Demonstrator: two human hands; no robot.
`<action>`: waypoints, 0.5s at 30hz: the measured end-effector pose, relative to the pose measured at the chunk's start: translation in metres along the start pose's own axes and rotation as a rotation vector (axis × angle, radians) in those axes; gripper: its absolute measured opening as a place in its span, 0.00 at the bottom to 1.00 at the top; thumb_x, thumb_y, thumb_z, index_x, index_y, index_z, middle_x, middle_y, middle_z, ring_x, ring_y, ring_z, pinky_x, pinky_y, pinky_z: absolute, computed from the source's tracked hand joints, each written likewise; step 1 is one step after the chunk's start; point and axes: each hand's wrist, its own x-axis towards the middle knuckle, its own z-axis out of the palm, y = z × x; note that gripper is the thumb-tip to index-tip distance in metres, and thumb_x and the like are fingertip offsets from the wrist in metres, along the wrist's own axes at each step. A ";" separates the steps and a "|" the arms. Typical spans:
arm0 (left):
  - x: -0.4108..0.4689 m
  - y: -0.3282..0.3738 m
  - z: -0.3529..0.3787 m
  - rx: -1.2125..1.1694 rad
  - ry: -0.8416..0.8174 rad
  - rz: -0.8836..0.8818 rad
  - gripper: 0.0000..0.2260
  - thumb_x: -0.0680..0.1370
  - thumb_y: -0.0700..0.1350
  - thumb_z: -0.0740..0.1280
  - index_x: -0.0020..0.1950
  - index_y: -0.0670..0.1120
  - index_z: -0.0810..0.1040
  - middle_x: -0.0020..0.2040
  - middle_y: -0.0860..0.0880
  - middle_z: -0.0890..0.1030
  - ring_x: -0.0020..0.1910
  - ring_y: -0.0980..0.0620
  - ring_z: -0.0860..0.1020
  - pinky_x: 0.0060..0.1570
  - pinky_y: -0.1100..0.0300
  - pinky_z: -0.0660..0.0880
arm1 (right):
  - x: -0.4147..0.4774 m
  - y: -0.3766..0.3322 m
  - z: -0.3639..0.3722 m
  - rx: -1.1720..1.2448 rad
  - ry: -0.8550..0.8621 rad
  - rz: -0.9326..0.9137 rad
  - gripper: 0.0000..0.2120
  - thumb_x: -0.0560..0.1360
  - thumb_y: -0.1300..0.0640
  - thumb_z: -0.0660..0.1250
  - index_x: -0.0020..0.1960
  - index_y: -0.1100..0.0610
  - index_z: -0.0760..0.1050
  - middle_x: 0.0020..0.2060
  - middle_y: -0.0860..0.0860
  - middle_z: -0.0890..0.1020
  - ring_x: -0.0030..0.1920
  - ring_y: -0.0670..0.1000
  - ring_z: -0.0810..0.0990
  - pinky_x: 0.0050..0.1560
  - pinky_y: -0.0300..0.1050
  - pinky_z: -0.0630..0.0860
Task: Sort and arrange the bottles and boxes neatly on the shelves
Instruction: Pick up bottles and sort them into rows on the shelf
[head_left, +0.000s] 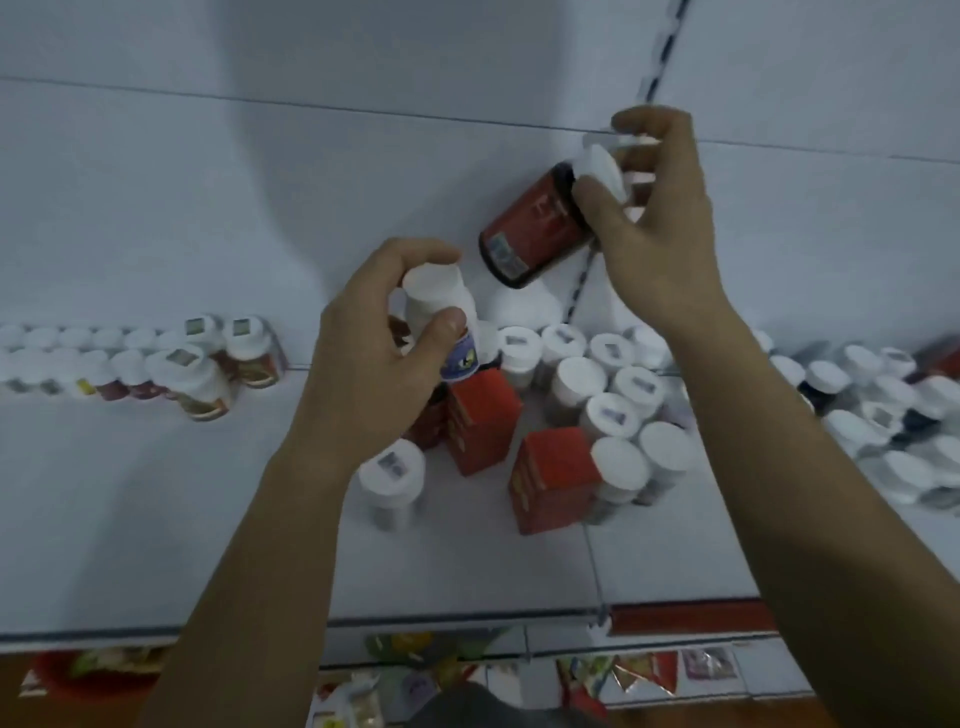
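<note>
My left hand grips a white-capped bottle with a blue label, held upright above the white shelf. My right hand holds a dark bottle with a red label by its white cap, tilted with its base pointing down-left; other white caps show between its fingers. Below the hands stand two red boxes among several white-capped bottles. One white-capped bottle stands alone by my left wrist.
A tidy double row of white-capped bottles lines the shelf's left back. A loose crowd of bottles fills the right. The shelf's front edge runs below, with colourful packets on a lower level.
</note>
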 end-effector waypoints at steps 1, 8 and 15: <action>0.005 0.008 0.019 -0.021 -0.036 0.001 0.14 0.77 0.42 0.69 0.61 0.54 0.76 0.58 0.61 0.79 0.57 0.58 0.78 0.45 0.67 0.75 | -0.002 0.010 -0.020 -0.005 0.036 0.015 0.20 0.80 0.57 0.66 0.69 0.57 0.66 0.51 0.46 0.77 0.50 0.44 0.78 0.50 0.46 0.80; 0.030 0.059 0.168 -0.048 -0.225 0.031 0.13 0.76 0.44 0.69 0.60 0.54 0.78 0.55 0.60 0.80 0.56 0.56 0.79 0.49 0.54 0.79 | -0.015 0.096 -0.182 -0.103 0.183 0.115 0.22 0.81 0.57 0.65 0.73 0.56 0.62 0.52 0.44 0.76 0.47 0.30 0.76 0.47 0.26 0.71; 0.039 0.116 0.345 -0.076 -0.314 0.028 0.13 0.73 0.47 0.68 0.57 0.56 0.78 0.52 0.61 0.80 0.47 0.58 0.79 0.45 0.51 0.79 | -0.028 0.194 -0.340 -0.258 0.137 0.179 0.22 0.81 0.57 0.66 0.73 0.54 0.63 0.57 0.52 0.77 0.48 0.28 0.75 0.44 0.23 0.69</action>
